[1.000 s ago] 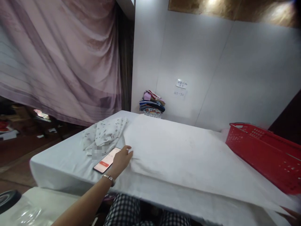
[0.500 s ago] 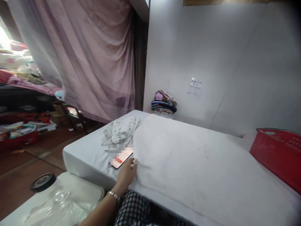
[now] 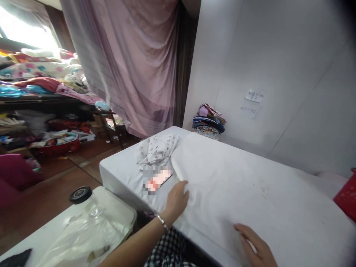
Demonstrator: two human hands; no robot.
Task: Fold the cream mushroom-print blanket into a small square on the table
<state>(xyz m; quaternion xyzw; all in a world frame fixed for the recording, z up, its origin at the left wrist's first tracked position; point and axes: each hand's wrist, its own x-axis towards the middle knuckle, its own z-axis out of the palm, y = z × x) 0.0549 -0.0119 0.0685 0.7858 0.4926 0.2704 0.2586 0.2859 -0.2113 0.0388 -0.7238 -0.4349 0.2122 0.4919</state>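
A white cloth [image 3: 222, 178] lies spread over the white-covered table. My left hand [image 3: 177, 200], with a bracelet at the wrist, is closed on the cloth's left edge, its fingers pinched together. Lower right, my right hand [image 3: 254, 244] rests low over the cloth with its fingers apart and nothing in them. Beyond my left hand lies a phone [image 3: 164, 177], partly pixelated, and behind it a crumpled white cloth with a small dark print [image 3: 158, 150].
A red basket [image 3: 347, 196] stands at the right edge. At lower left, a white stool [image 3: 122, 207] bears a black-lidded jar [image 3: 81, 194] and a plastic bag [image 3: 83, 237]. Folded clothes [image 3: 208, 120] are stacked by the wall. A pink curtain [image 3: 147, 66] hangs behind.
The view has turned left, so things stand further right. My right hand has come into view at the lower right. My left hand still holds the cloth's edge.
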